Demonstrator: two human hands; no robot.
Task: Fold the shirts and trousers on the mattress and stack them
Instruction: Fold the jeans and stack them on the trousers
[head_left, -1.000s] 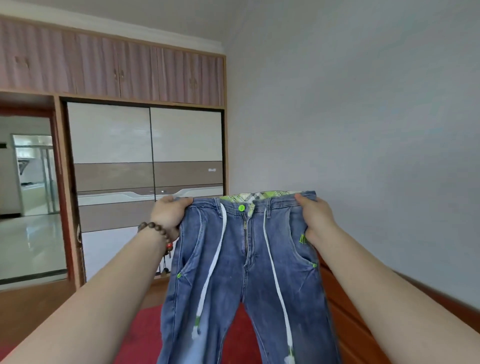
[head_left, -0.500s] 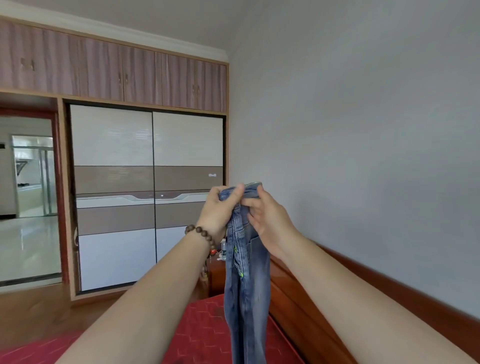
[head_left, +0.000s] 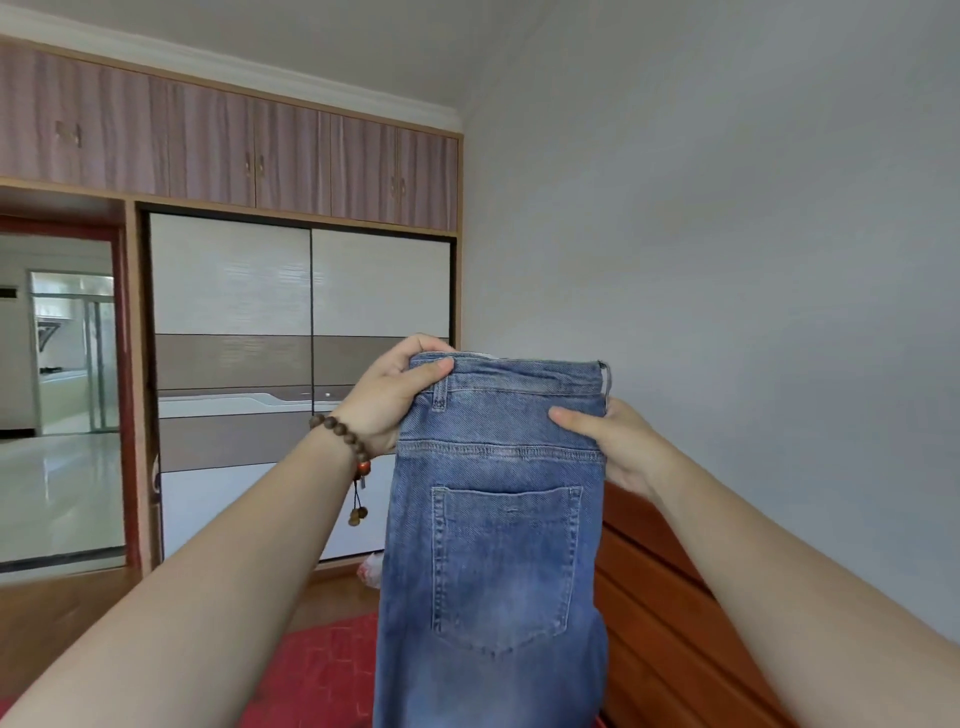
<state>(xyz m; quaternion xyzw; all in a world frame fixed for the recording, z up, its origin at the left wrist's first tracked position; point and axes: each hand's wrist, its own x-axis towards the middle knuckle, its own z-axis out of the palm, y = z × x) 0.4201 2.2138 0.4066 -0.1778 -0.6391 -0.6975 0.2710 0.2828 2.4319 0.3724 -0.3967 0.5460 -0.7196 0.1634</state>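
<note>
One pair of jeans (head_left: 498, 519), two hands (head_left: 387, 400) (head_left: 618, 447), fingers of both gripping its waistband.

A large wardrobe (head_left: 301, 332) is seen in the left half of the frame, with two pale sliding doors crossed by a brown band. Above them, a row of small cupboard doors (head_left: 234, 150) with a striped wood pattern is placed. At the far left, an open doorway (head_left: 60, 395) with a red frame is shown, and a shiny floor is visible behind it. The right half is filled by a plain grey wall (head_left: 727, 260). At the lower right, a reddish wooden bed frame (head_left: 654, 623) is seen along the wall.
</note>
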